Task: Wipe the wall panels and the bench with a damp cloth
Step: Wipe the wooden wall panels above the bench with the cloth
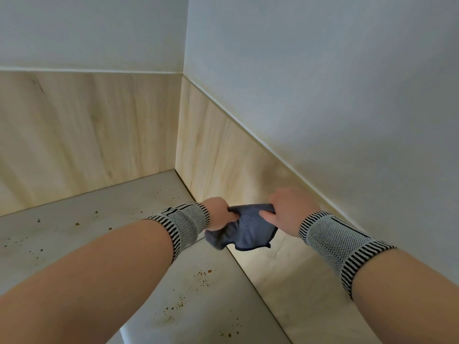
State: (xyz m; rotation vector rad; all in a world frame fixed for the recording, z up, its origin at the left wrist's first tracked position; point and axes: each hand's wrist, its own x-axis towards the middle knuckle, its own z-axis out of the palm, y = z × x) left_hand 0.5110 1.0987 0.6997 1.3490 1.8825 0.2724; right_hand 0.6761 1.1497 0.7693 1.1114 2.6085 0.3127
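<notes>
Left hand (218, 214) pinches one end of the cloth (246, 232), thumb curled into the fabric, and the right hand (290, 212) grips the other end the same way, so the cloth hangs bunched between them in the air, just in front of the right-hand wall panel (223, 155) and above the bench (87, 234). Neither surface is touched yet. Held crumpled like this, it would likely meet the panel with only a small patch and leave streaks; a wet cloth could also drip onto the bench. It is dark blue-grey, soft and napped, with a stitched hem along its lower edge. Brown specks (203, 279) dot the bench and could smear if wiped carelessly.
</notes>
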